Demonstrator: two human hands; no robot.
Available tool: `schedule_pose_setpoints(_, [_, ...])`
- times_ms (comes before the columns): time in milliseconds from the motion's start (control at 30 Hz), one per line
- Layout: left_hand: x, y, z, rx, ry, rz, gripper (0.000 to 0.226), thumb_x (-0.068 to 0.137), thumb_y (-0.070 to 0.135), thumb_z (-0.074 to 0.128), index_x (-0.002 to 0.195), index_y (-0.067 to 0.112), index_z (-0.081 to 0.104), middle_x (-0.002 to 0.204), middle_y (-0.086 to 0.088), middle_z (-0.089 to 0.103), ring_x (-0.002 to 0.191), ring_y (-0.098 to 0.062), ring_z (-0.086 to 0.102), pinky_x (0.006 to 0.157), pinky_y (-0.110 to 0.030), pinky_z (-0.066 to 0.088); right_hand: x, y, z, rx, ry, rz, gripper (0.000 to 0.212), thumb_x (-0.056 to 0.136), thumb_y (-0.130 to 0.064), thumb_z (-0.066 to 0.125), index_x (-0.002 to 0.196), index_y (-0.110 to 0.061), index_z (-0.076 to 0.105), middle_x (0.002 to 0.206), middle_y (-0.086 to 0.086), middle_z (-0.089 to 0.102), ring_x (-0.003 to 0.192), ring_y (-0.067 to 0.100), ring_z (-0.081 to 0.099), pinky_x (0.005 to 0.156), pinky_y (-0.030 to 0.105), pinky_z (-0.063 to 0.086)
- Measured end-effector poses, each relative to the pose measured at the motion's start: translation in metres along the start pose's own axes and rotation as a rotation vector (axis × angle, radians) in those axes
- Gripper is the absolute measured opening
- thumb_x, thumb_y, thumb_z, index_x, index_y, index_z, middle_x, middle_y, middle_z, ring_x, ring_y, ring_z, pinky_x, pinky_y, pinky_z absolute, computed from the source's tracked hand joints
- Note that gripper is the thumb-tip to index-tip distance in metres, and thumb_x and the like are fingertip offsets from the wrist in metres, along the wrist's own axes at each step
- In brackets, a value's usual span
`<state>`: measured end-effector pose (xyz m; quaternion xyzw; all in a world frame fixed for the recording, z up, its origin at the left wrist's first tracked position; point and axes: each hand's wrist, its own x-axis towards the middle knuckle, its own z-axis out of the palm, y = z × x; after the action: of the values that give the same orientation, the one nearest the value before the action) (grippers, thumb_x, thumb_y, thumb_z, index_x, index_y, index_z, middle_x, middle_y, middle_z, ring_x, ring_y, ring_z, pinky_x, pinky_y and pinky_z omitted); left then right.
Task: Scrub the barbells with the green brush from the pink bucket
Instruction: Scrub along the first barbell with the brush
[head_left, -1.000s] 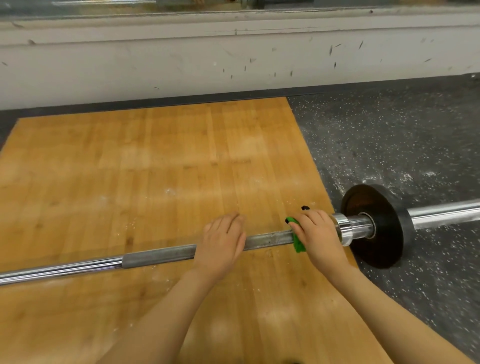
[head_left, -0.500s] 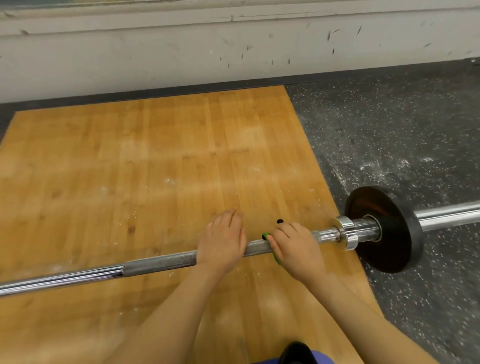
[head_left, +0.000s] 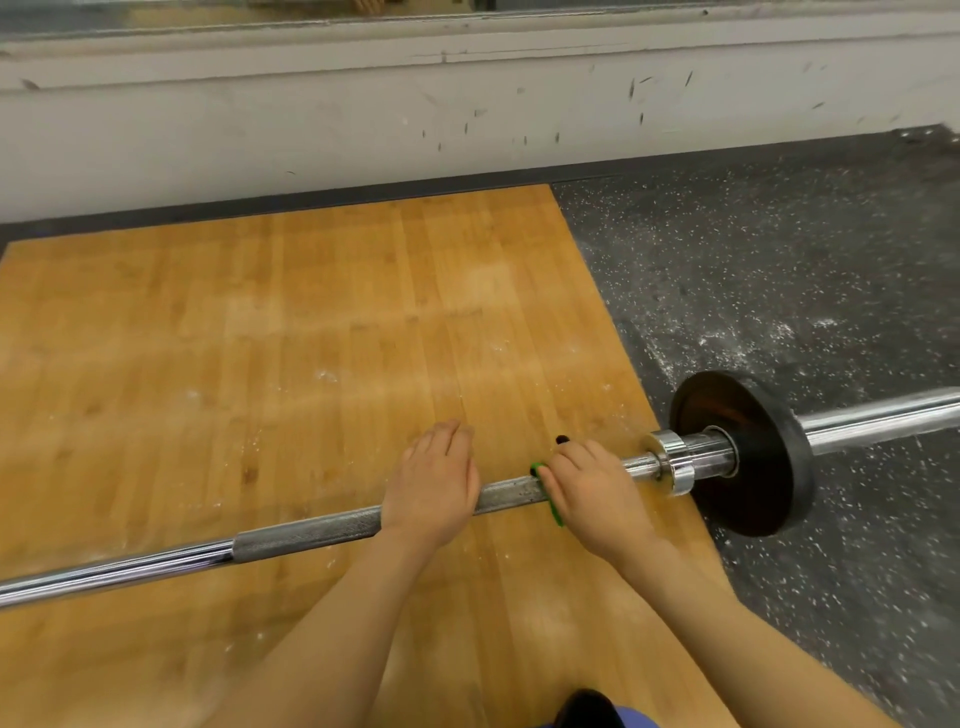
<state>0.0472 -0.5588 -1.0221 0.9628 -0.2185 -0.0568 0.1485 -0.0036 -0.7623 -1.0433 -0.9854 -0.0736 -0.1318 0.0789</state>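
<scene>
- Green brush (head_left: 551, 499) sits on the barbell (head_left: 311, 532), just left of the chrome collar (head_left: 670, 462); mostly hidden under the right hand (head_left: 592, 491), only a green edge shows.
- Right hand clamped on the brush, fingers curled over it and the bar, knuckles up.
- Left hand (head_left: 434, 483) lies over the knurled shaft, further left of the collar, fingers fairly straight and together, draped on the bar; looks like steadying, not a tight grip.
- Black plate (head_left: 769, 467) just right of the collar, resting on the speckled rubber floor (head_left: 779, 291); shaft left of the collar runs over the wood platform (head_left: 260, 338).
- Pink bucket not in view.
- Step in hand (judgement): scrubbing the knurl next to the collar. To do it well: keep the bristles pressed into the knurl, short strokes along the bar, left hand holding the bar from rolling and turning it to reach the underside; mind knuckles against the collar.
- Versus 0.5 s ago: right hand and brush much the same spot on the bar, a bit nearer the collar if anything; a second ago they were hard against it. Left hand unchanged on the shaft.
</scene>
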Motion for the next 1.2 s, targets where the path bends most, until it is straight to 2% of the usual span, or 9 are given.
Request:
schedule_pose_setpoints(100, [0.005,-0.001,-0.001,-0.026,0.019,-0.013,0.045,0.095,0.027,0.033,0.127,0.005,0.055,0.131,-0.012,0.055,0.119,-0.029,0.053,0.097,-0.040,0.043,0.005,-0.006,0.001,-0.002,0.004,-0.019,0.039,0.097,-0.034,0.040,0.076,-0.014,0.066,0.080,0.002,0.063,0.073,0.022,0.055,0.061,0.034,0.046])
schedule_pose_setpoints(233, [0.010,-0.004,-0.001,-0.018,-0.011,-0.039,0.043,0.100,0.023,0.038,0.140,0.007,0.043,0.146,-0.010,0.041,0.133,-0.026,0.038,0.107,-0.036,0.032,0.006,0.016,-0.004,0.009,0.002,-0.017,0.042,0.098,-0.033,0.038,0.079,-0.011,0.068,0.081,0.003,0.064,0.076,0.025,0.057,0.068,0.038,0.049])
schedule_pose_setpoints(333, [0.011,-0.004,-0.002,-0.010,-0.024,-0.059,0.045,0.100,0.025,0.035,0.142,0.009,0.039,0.149,-0.009,0.037,0.136,-0.025,0.035,0.109,-0.035,0.030,0.005,0.028,-0.012,-0.039,0.040,-0.036,0.040,0.095,-0.030,0.039,0.078,-0.011,0.069,0.078,0.003,0.064,0.075,0.024,0.059,0.077,0.032,0.042])
schedule_pose_setpoints(467, [0.009,-0.002,-0.001,-0.019,-0.045,-0.086,0.047,0.100,0.026,0.034,0.144,0.009,0.035,0.151,-0.009,0.033,0.138,-0.025,0.032,0.110,-0.036,0.029,0.006,0.028,-0.017,-0.058,0.052,-0.048,0.039,0.092,-0.029,0.039,0.078,-0.011,0.070,0.076,0.002,0.065,0.075,0.023,0.061,0.080,0.029,0.035])
schedule_pose_setpoints(667, [0.001,0.002,0.001,-0.011,-0.054,-0.107,0.048,0.100,0.027,0.034,0.144,0.008,0.037,0.151,-0.009,0.034,0.136,-0.025,0.035,0.109,-0.036,0.033,0.006,0.008,-0.006,0.053,0.005,0.016,0.039,0.095,-0.033,0.040,0.082,-0.011,0.069,0.081,0.003,0.064,0.075,0.026,0.057,0.068,0.039,0.050])
schedule_pose_setpoints(833, [-0.008,0.004,0.003,-0.041,0.005,-0.080,0.042,0.096,0.020,0.047,0.135,0.006,0.048,0.142,-0.011,0.046,0.126,-0.028,0.048,0.100,-0.040,0.042,0.005,-0.018,0.002,0.069,-0.069,-0.030,0.041,0.096,-0.037,0.037,0.080,-0.016,0.068,0.079,-0.001,0.063,0.072,0.022,0.056,0.059,0.034,0.048])
schedule_pose_setpoints(1000, [-0.009,0.004,0.003,-0.054,0.009,-0.074,0.043,0.096,0.020,0.047,0.137,0.006,0.047,0.144,-0.011,0.045,0.129,-0.029,0.046,0.103,-0.042,0.041,0.000,0.004,-0.003,0.030,-0.057,-0.091,0.042,0.097,-0.038,0.038,0.073,-0.016,0.065,0.069,0.000,0.058,0.062,0.022,0.053,0.049,0.034,0.046])
schedule_pose_setpoints(1100, [-0.008,0.003,0.002,-0.056,0.000,-0.074,0.043,0.098,0.021,0.045,0.138,0.006,0.045,0.146,-0.010,0.043,0.131,-0.029,0.043,0.106,-0.042,0.038,-0.007,0.028,-0.008,0.003,-0.006,-0.093,0.044,0.099,-0.037,0.037,0.073,-0.015,0.065,0.071,0.001,0.059,0.065,0.022,0.054,0.053,0.034,0.047])
schedule_pose_setpoints(1200, [-0.006,0.002,0.002,-0.048,-0.003,-0.061,0.044,0.098,0.021,0.044,0.139,0.006,0.044,0.147,-0.010,0.041,0.133,-0.028,0.041,0.109,-0.041,0.034,-0.013,0.042,-0.013,-0.019,0.036,-0.111,0.045,0.100,-0.037,0.036,0.083,-0.012,0.069,0.081,0.003,0.064,0.074,0.023,0.058,0.065,0.034,0.050])
